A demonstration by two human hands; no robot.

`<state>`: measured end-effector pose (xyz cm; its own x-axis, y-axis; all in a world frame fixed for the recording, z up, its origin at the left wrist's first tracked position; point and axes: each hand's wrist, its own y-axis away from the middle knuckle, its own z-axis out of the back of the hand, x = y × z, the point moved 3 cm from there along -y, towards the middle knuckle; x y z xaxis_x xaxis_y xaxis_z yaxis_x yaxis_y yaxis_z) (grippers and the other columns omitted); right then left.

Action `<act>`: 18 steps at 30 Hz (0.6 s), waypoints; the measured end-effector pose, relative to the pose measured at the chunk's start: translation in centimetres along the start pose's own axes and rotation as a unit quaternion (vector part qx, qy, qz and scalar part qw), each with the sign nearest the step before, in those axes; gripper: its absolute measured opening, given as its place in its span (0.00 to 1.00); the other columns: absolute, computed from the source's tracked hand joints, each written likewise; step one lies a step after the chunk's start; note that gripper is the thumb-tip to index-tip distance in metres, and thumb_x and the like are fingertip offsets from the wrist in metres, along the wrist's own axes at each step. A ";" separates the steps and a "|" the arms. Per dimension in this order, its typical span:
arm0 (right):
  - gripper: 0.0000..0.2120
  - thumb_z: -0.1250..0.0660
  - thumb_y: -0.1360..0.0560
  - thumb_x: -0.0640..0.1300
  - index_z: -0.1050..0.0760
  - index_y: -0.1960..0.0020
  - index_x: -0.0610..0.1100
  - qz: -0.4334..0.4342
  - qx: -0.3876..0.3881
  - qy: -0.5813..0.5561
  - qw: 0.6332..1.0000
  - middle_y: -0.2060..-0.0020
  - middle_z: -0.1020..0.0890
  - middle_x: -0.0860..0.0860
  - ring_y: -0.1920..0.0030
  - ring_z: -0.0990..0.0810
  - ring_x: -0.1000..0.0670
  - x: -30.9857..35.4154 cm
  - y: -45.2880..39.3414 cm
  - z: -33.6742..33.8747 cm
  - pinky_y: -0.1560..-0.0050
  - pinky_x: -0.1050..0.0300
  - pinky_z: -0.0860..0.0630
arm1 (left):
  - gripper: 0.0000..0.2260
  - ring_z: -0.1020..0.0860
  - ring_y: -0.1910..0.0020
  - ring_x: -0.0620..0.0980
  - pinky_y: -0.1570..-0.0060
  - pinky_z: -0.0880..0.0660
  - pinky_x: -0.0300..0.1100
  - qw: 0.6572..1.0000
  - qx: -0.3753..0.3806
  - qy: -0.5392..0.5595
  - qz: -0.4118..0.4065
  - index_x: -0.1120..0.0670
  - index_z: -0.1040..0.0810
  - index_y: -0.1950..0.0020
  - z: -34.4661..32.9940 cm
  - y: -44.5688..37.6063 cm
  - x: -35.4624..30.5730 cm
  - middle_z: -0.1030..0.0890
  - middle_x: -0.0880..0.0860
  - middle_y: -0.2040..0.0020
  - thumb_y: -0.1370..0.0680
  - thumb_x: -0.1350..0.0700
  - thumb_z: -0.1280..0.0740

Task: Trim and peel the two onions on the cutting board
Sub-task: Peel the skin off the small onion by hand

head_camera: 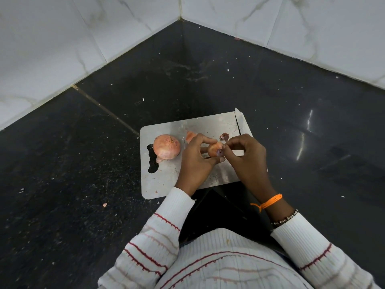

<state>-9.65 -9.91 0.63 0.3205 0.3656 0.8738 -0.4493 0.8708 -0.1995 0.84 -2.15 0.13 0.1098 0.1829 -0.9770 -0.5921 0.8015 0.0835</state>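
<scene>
Both hands are raised over the steel cutting board (166, 180): a small onion (214, 149) is gripped by the left hand (196, 157), its cut end pinched by the right hand (244, 155). Left on the board sits a larger unpeeled onion (166, 146).

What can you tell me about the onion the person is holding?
The held onion is small and round, with papery orange-pink skin still on it. Its trimmed end shows a purplish cut spot and points toward the right hand, whose fingertips pinch at the skin there. The left hand grips it from the other side, lifted just above the metal cutting board.
</scene>
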 end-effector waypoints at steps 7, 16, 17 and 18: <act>0.05 0.29 0.30 0.36 0.24 0.61 0.44 0.007 0.023 0.028 0.999 0.60 0.22 0.50 0.60 0.25 0.62 -0.1 0.0 -0.3 0.58 0.75 0.30 | 0.15 0.22 0.47 0.47 0.51 0.22 0.36 1.000 0.017 0.012 0.008 0.54 0.26 0.48 -0.3 0.2 0.1 0.21 0.50 0.47 0.30 0.64 0.26; 0.06 0.31 0.29 0.34 0.26 0.60 0.43 -0.013 0.027 0.012 0.999 0.61 0.22 0.48 0.62 0.24 0.60 -0.3 -0.2 -0.2 0.60 0.76 0.30 | 0.17 0.22 0.48 0.45 0.51 0.25 0.32 1.000 0.019 0.018 -0.003 0.49 0.29 0.50 0.0 0.1 -0.2 0.23 0.50 0.45 0.30 0.64 0.26; 0.06 0.31 0.29 0.34 0.26 0.61 0.43 -0.016 0.030 0.018 0.999 0.60 0.22 0.48 0.62 0.24 0.59 -0.4 -0.3 -0.3 0.61 0.76 0.29 | 0.17 0.22 0.49 0.44 0.51 0.25 0.31 1.000 0.018 0.022 -0.003 0.49 0.29 0.49 0.1 0.1 -0.2 0.23 0.50 0.45 0.30 0.64 0.26; 0.06 0.31 0.29 0.34 0.26 0.61 0.43 -0.023 0.031 0.024 0.999 0.60 0.21 0.47 0.62 0.23 0.57 -0.6 -0.3 -0.3 0.61 0.75 0.29 | 0.17 0.21 0.50 0.44 0.51 0.25 0.32 0.999 0.016 0.032 -0.004 0.49 0.29 0.49 0.1 0.1 -0.2 0.23 0.50 0.45 0.30 0.65 0.27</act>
<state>-9.47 -10.35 0.02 0.3808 0.3419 0.8591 -0.4842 0.8653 -0.1297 0.89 -2.03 0.32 0.0619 0.1409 -0.9881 -0.5659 0.8205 0.0816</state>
